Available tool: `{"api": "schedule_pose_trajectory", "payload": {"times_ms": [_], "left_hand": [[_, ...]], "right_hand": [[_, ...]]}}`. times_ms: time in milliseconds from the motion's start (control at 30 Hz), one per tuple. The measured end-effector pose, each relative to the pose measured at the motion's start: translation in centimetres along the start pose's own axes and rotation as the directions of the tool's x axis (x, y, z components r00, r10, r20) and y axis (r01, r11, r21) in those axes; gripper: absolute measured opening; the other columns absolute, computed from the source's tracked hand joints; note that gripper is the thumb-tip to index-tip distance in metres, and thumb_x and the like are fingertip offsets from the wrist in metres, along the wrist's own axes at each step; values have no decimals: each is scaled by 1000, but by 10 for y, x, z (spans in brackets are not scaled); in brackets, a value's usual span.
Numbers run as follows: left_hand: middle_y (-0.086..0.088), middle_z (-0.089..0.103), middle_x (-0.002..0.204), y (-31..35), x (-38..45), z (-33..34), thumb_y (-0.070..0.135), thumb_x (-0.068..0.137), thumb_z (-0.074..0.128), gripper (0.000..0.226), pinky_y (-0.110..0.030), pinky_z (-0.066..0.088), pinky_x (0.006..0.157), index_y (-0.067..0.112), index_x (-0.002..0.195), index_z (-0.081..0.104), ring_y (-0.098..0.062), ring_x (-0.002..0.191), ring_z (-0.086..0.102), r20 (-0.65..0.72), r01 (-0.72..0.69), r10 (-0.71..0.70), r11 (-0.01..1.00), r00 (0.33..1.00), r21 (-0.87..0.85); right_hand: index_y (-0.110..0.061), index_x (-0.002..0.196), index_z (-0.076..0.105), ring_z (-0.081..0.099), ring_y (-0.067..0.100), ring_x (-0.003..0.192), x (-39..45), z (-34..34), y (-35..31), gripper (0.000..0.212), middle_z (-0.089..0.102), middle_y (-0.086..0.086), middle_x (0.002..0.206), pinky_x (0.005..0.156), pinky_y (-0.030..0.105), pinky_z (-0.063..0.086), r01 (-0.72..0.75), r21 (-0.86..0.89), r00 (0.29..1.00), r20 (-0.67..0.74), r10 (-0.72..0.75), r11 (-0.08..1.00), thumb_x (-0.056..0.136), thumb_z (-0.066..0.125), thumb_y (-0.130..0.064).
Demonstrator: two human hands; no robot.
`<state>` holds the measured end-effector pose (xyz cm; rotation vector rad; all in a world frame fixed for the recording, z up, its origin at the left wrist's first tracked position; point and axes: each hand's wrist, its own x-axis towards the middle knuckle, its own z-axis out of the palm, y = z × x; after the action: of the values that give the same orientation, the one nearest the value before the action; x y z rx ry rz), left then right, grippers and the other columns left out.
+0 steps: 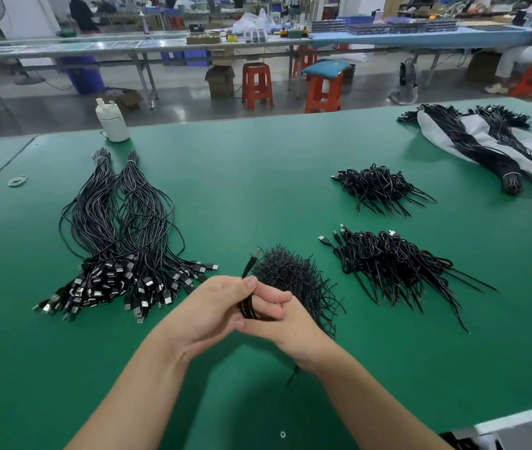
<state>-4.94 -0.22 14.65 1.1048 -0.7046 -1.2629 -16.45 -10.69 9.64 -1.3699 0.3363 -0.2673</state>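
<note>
Both hands meet above the green table (258, 177), near its front middle. My left hand (206, 315) and my right hand (277, 318) together hold a folded black USB cable (247, 303); its plug end sticks up past my left thumb. Right behind the hands lies a heap of black twist ties (290, 274). Two bundles of loose USB cables (121, 235) spread out at the left, plugs toward me. Two piles of coiled, tied cables (391, 261) (378, 188) lie at the right.
A white bottle (112, 121) stands at the table's far left edge. Rubber bands (18, 180) lie at the left. More cable bundles rest on a white bag (492, 147) at the far right. Red stools (257, 84) and work benches stand beyond the table.
</note>
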Motion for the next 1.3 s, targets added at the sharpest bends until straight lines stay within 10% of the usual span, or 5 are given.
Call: {"api": "schedule_pose_trajectory", "payload": {"times_ms": [367,533,733,1000,1300], "left_hand": [[-11,77,96,-9,3,11,22,103,48,44,-42,49,95,19,69,75,-26,93,69,-316,100,22,926,948,364],[0,77,87,-15,1,6,20,104,48,42,-37,50,93,18,70,73,-22,93,70,-312,163,36,793,949,587],[6,47,99,-29,7,7,27,103,47,29,-17,29,82,20,86,69,-9,94,44,-459,245,349,510,817,825],[7,59,74,-40,17,2,51,91,60,27,-15,35,54,27,80,53,-3,62,55,-613,264,381,657,692,706],[6,45,59,-38,16,-17,33,81,81,31,-27,29,52,6,89,66,-14,53,32,-421,16,325,775,847,631]], "right_hand": [[7,98,61,49,16,77,11,-2,4,25,57,8,81,73,35,42,54,-150,999,3,-54,987,80,76,-2],[-39,76,63,47,-3,59,7,-4,3,29,58,-19,64,59,15,42,42,-321,999,-3,-46,946,75,71,-11],[-25,99,37,57,26,83,11,-4,5,14,50,-6,96,70,42,45,56,-786,985,-56,-161,615,97,50,-28],[-18,101,35,60,39,85,11,-3,4,14,56,9,108,64,41,35,-2,-923,987,-64,-148,385,105,35,-32],[-19,104,39,60,39,84,6,-4,7,12,60,8,108,64,37,30,69,-930,988,13,-155,361,105,32,-29]]}}
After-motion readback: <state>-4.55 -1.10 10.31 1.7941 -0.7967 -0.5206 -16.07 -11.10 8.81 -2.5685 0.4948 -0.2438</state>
